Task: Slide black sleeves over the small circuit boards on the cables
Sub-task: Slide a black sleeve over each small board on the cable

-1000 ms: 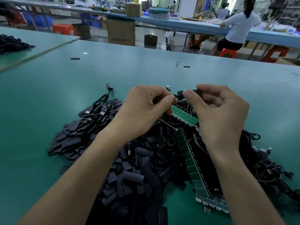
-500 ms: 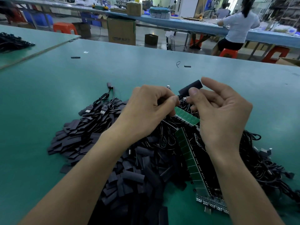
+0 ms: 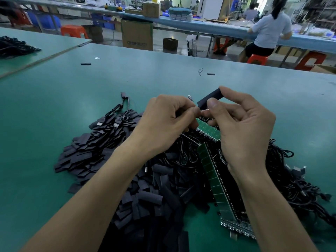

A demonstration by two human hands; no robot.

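Right hand pinches black sleeve thumb-to-forefinger, above cable pile. Left hand pinches cable end, mostly hidden, just beside sleeve mouth. Best practice: leave mouth unsquashed, align cable end squarely with opening, feed straight.

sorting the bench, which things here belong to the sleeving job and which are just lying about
Job: black sleeve in right hand; cable end pinched by left hand; sleeve pile; cable heap; green board strips.
Lying about: stray black pieces; cardboard box; orange stool.

Matt black sleeve, glossy green circuit board, smooth green table
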